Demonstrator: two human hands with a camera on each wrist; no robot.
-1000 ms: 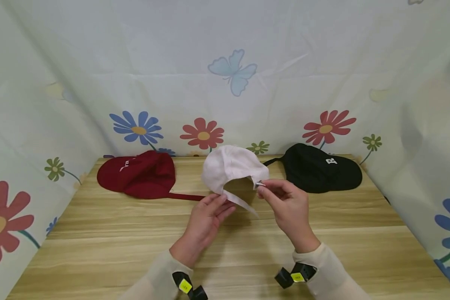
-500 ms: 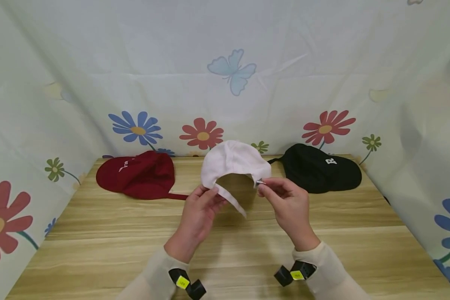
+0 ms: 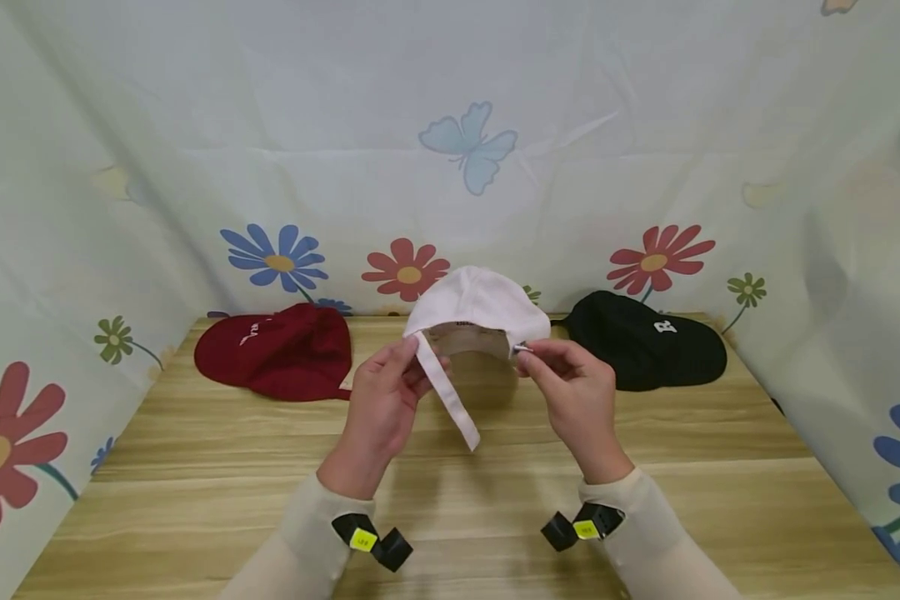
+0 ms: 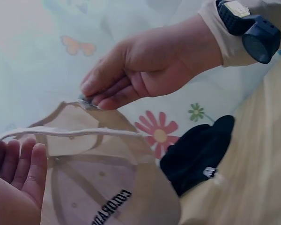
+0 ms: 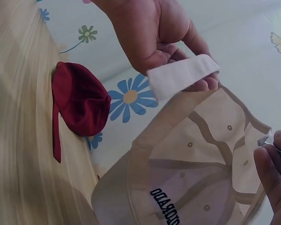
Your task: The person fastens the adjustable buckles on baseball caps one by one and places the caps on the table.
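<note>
Three caps here, so which one's getting handled?

The white cap (image 3: pixel 476 292). It's held up over the table (image 3: pixel 450 542), right between the hands and a bit beyond their fingertips, with its open back turned this way. The left hand (image 3: pixel 381 396) is on one corner of that opening, the right hand (image 3: pixel 581 396) on the other.

OK, but actually gripping, or just touching?

Both gripping. The left one pinches the edge right where the strap (image 3: pixel 446 392) starts, and the right one has the little metal buckle (image 3: pixel 521 347) between thumb and fingers. The strap's free end dangles down between the hands, apart from the buckle.

And the other two?

Lying on the table. The red cap (image 3: pixel 292 354) is out past the left hand, the black cap (image 3: pixel 622 346) just beyond the right. A flowery backdrop (image 3: pixel 307 183) hangs behind. Oh, and both wrist views show dark lettering (image 4: pixel 111 206) inside the white cap.
</note>
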